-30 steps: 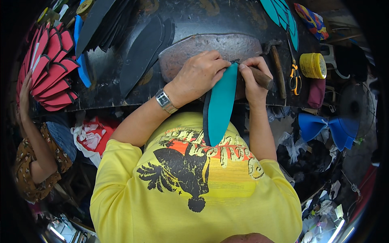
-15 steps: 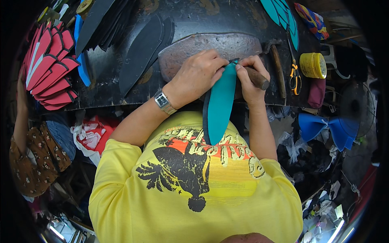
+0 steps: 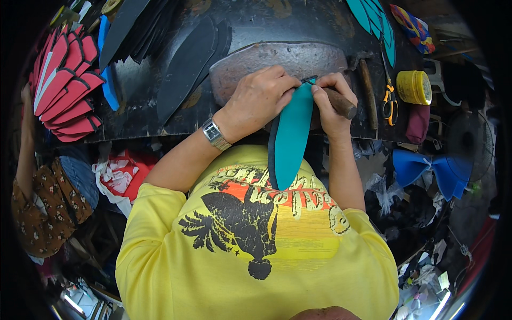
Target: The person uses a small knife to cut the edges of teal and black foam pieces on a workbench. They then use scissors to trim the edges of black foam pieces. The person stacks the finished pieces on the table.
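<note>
A long teal insole-shaped piece [image 3: 294, 138] with a black edge strip along its left side hangs over the near table edge, in front of my shirt. At its far end my left hand [image 3: 265, 93] pinches the edge, fingers closed. My right hand [image 3: 335, 101] is wrapped round a wooden-handled tool [image 3: 341, 103], with its thumb and forefinger close to the piece's tip. A thin dark part shows between the two hands; whether it is the tool's tip I cannot tell. Under both hands lies a worn, curved grey-brown slab [image 3: 234, 72].
To the right lie a hammer [image 3: 368, 93], orange-handled scissors [image 3: 390, 104] and a yellow tub [image 3: 414, 87]. Black sole-shaped pieces [image 3: 186, 69] lie left of the slab. Red black-edged pieces [image 3: 66, 88] are fanned out at far left, near another person's arm [image 3: 25, 144]. More teal pieces [image 3: 373, 24] lie at the back right.
Almost nothing differs. The whole view has shifted very slightly, and both hands keep their grips at the teal piece's far end.
</note>
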`<state>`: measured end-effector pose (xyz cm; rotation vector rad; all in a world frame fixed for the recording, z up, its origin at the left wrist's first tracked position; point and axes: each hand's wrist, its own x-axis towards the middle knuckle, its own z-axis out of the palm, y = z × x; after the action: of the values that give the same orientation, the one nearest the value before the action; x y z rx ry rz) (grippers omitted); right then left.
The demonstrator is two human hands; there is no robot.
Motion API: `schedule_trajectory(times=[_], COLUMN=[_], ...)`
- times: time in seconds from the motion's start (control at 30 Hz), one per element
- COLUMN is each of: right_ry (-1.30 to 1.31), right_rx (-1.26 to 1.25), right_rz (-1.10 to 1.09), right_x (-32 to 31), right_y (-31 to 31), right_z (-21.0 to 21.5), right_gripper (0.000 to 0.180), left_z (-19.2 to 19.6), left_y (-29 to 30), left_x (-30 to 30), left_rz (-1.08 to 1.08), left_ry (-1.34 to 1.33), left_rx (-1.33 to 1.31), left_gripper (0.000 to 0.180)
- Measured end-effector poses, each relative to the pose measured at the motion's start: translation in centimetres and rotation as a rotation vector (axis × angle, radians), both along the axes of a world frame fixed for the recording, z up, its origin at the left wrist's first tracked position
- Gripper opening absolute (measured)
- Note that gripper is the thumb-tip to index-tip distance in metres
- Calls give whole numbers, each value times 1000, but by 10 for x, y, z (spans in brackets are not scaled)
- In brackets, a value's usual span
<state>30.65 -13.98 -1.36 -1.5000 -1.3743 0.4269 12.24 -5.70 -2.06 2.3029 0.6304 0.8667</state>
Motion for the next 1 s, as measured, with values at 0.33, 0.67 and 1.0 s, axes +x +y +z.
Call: schedule_trajectory(times=[0.33, 0.67, 1.0], right_ry=[137, -129, 97], right_rx=[16, 40, -35], right_rz=[24, 29, 61], right_x=[2, -5, -3], right_y=[-1, 0, -3], right_z=[-1, -1, 3], right_gripper=[9, 10, 9], left_z=[0, 9, 3], left_y=[0, -12, -12], left_x=[2, -6, -7], left_rz=[5, 76, 82], left_ry=[-2, 46, 7], left_rx=[4, -77, -48], left_gripper=[19, 18, 16])
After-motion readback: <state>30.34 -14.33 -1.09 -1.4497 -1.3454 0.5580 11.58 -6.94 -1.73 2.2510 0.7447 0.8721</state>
